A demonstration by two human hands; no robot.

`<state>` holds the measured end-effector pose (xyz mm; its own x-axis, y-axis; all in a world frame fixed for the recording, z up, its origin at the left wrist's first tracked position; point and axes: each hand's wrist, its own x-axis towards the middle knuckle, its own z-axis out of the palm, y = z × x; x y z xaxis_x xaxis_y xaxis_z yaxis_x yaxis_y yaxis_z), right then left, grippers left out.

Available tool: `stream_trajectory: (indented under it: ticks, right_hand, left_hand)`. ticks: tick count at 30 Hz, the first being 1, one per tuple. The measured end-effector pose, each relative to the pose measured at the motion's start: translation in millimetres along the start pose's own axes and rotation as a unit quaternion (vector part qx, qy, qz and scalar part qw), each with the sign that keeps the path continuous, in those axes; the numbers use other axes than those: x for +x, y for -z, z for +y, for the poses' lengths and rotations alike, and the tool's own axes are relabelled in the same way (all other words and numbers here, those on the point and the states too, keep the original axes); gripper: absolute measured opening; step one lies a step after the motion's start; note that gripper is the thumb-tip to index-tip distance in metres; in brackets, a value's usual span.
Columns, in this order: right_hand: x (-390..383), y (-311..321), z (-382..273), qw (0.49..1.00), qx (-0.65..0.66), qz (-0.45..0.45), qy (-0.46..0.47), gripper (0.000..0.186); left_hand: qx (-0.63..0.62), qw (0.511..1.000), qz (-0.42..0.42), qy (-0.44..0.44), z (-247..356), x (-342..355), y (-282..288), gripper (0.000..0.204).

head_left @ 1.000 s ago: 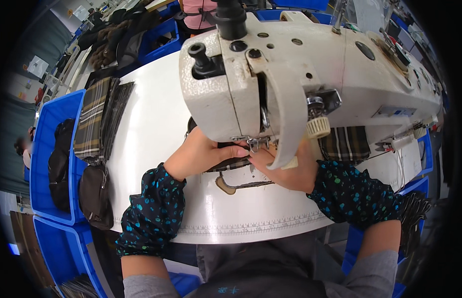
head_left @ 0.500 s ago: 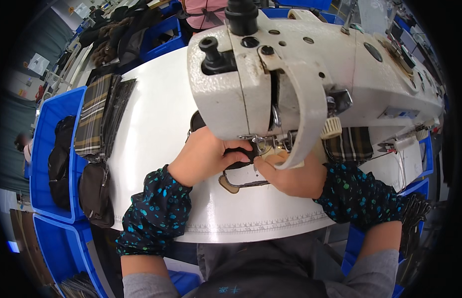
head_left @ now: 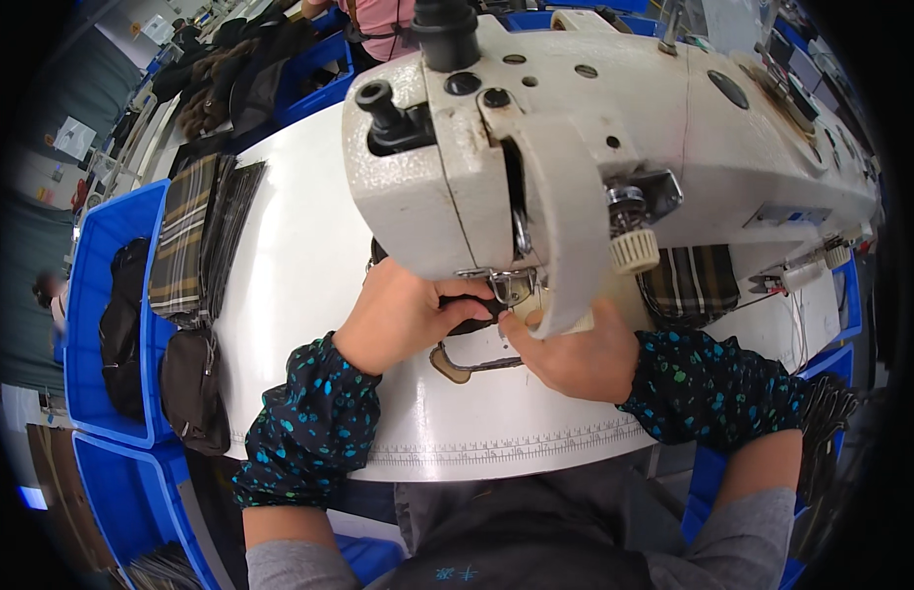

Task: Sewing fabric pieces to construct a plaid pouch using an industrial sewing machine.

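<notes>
A white sewing machine stands over the table, its presser foot low between my hands. My left hand pinches a dark fabric piece between thumb and fingers, just left of the foot. On the other side, my right hand has its thumb and fingertips together at the same fabric's edge. The machine's guard and head partly cover those right fingers. More dark material shows behind my left hand. Below the fabric, a tan-ended strip with a dark edge lies on the tabletop.
Folded plaid fabric and a dark pouch sit at the table's left edge, beside blue bins. Another plaid piece rests right of the machine head. A ruler strip follows the near edge. A person in pink is beyond.
The whole view has shifted slightly, with the machine head now further left in the picture. Both hands keep their hold on the dark fabric by the presser foot.
</notes>
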<state>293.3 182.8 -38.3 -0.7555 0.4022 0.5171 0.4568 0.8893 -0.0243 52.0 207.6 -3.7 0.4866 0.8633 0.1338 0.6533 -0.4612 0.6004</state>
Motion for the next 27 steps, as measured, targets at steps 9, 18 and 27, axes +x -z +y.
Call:
stream_trajectory:
  ticks: [9, 18, 27]
  right_hand:
    - [6.2, 7.8, -1.0, 0.996, 0.053, -0.067, -0.039, 0.008]
    - [3.4, -2.1, -2.6, 0.999, 0.017, -0.009, -0.046, 0.037]
    - [6.0, 2.6, -1.2, 0.998, 0.0, -0.047, -0.033, 0.047]
  left_hand:
    - [0.081, 0.995, 0.052, 0.031, -2.1, 4.0, -2.1, 0.024]
    - [0.141, 0.986, 0.091, 0.009, -1.3, 0.1, -7.1, 0.03]
    - [0.128, 0.985, 0.097, 0.055, 5.1, 3.1, -7.6, 0.027]
